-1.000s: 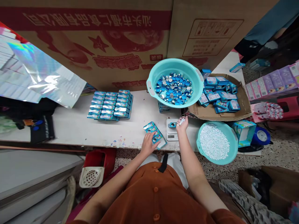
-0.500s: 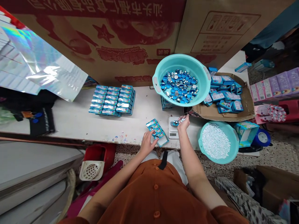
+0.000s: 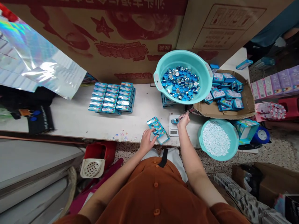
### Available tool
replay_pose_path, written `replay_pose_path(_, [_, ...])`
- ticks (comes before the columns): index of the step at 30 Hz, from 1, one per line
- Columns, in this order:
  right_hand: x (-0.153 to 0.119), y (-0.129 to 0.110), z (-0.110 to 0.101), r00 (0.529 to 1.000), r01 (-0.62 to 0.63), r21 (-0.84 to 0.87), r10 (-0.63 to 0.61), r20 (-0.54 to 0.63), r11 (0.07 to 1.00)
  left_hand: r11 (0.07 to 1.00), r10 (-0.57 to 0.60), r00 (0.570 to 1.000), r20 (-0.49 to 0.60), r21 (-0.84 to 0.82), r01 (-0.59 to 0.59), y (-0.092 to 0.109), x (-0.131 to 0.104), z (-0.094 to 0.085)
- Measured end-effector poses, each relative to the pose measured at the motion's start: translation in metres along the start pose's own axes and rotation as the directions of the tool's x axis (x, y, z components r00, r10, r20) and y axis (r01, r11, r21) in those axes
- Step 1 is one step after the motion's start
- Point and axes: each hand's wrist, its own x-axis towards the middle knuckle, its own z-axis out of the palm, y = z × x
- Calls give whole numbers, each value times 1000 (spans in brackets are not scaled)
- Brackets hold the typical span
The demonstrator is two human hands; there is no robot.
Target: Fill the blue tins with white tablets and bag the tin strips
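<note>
My left hand (image 3: 147, 140) rests at a short row of blue boxes (image 3: 157, 128) near the table's front edge, thumb and fingers apart, fingertips at the nearer boxes. Round openings or tins show in these boxes. My right hand (image 3: 183, 120) is curled closed at the right side of a white scale (image 3: 173, 133), beside a small blue box (image 3: 175, 121) lying on its plate. What is inside the curled fingers is hidden. Right of this hand stands a teal basin of white pieces (image 3: 216, 138); behind it is a teal basin of blue and silver tins (image 3: 181, 84).
Stacked blue boxes (image 3: 112, 98) stand on the table's left part. At the right, a cut-down carton (image 3: 247, 99) holds more blue boxes. A large cardboard box (image 3: 130, 56) borders the back. A red bin (image 3: 109, 154) is below the front edge.
My right hand has closed further, and the white pieces seen in it before no longer show. My left hand stays at the boxes. The whole view has shifted slightly.
</note>
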Motion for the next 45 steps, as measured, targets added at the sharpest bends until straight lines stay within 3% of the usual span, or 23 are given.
replay_pose_path(7, [1, -12, -4, 999, -41, 45, 40, 12, 998, 1000, -7, 1000, 9, -4, 7, -2, 2, -2])
replay_pose_path(12, [2, -26, -17, 994, -110, 90, 108, 19, 990, 1000, 21, 999, 28, -5, -20, -1, 7, -1])
replay_pose_path(18, [-2, -35, -31, 996, -93, 102, 93, 9, 990, 997, 72, 995, 65, -3, -72, 2, 14, 3])
replay_pose_path(24, [-9, -24, -21, 994, -112, 155, 114, 0, 981, 992, 126, 990, 65, -14, -125, 10, 26, 7])
replay_pose_path(30, [-14, -7, -8, 1000, -26, 71, 26, 1, 997, 994, 110, 992, 58, -7, -110, 8, 23, 5])
replay_pose_path(45, [-16, 0, -8, 1000, 10, -62, -11, -18, 998, 997, 73, 995, 70, -2, -73, 4, 20, 0])
